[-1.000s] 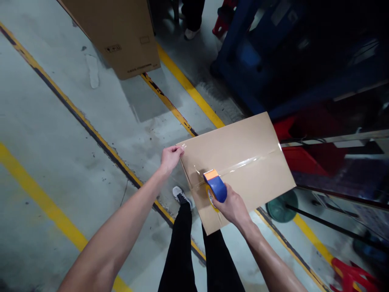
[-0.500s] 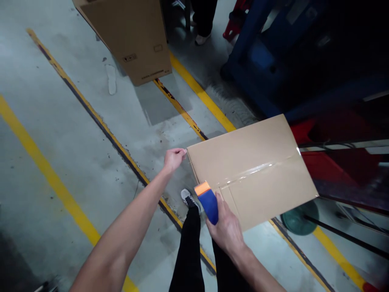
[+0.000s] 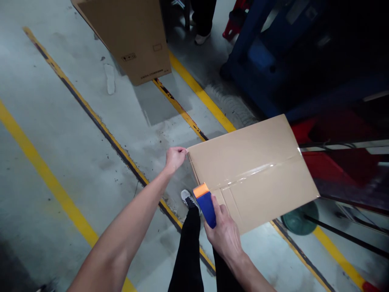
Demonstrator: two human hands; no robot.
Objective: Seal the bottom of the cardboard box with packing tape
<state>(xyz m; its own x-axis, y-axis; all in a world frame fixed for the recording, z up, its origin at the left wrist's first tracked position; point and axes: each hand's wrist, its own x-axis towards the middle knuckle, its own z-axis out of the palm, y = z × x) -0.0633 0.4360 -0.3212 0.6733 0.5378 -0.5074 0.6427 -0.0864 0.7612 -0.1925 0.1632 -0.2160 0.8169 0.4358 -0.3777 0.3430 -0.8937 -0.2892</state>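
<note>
carton (image 3: 267, 178) steadied at its corner by left hand (image 3: 174, 159), fingers pinched shut; dispenser (image 3: 205, 205) gripped in closed right hand (image 3: 224, 238); clear tape (image 3: 258, 172) pressed flat on carton.

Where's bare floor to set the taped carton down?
Widest bare patch: the concrete floor left of the left hand, bordered by the yellow lines. Narrow strip: between yellow lines right of the upright carton. Crowded: right of the taped carton, with blue equipment, a red object and a green round base.
</note>
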